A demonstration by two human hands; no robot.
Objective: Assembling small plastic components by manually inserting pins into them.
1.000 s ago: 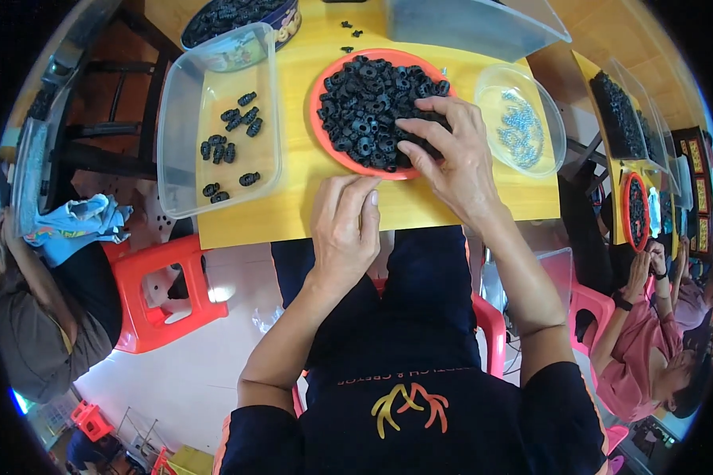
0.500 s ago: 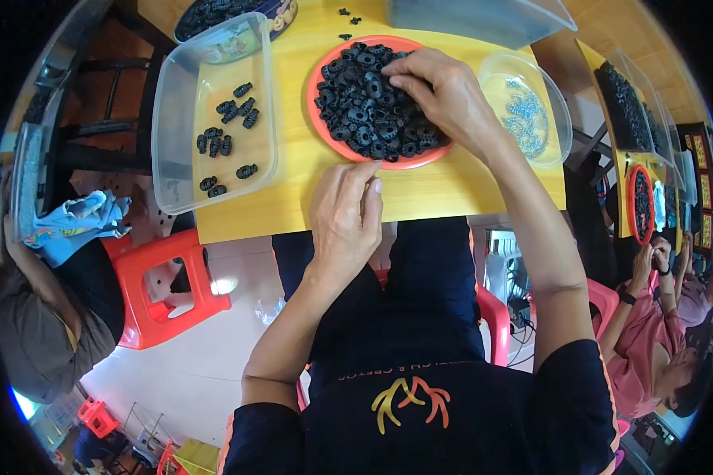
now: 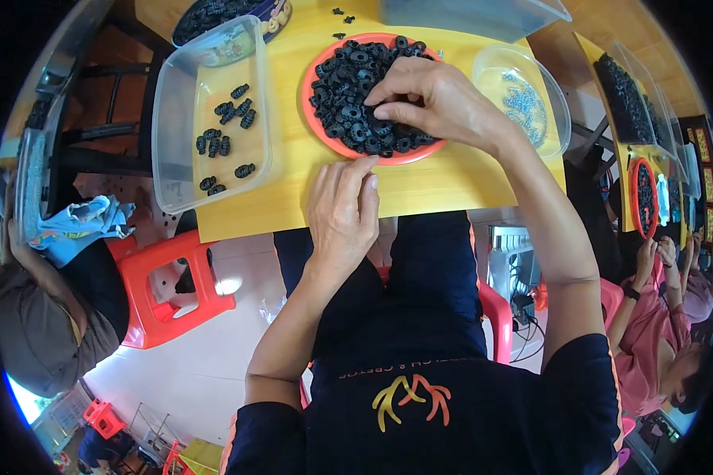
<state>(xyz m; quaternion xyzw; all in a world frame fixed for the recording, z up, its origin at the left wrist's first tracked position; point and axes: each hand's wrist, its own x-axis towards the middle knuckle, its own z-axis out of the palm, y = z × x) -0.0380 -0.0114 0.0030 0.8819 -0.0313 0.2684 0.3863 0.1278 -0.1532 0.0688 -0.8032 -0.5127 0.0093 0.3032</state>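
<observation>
A red round plate (image 3: 312,117) on the yellow table is heaped with small black plastic parts (image 3: 355,79) that look like cord lock pieces. My right hand (image 3: 436,99) reaches over the heap from the right, thumb and forefinger pinching at a black part there. At the table's near edge, just below the plate's rim, my left hand (image 3: 342,207) is curled with its palm down. Its forefinger points toward the plate, and whatever lies under its fingers is hidden. Left of the plate, a clear plastic box (image 3: 268,103) holds several black barrel-shaped pieces (image 3: 245,170).
A clear round tub (image 3: 558,119) of small silvery springs (image 3: 524,107) stands right of the plate. Behind are a patterned tin (image 3: 273,20) of black parts and another clear bin (image 3: 467,17). A red stool (image 3: 170,293) stands at left. Other people sit on both sides.
My right hand has shifted toward the near left part of the heap, its fingertips lower among the parts. My left hand stays almost in place by the rim.
</observation>
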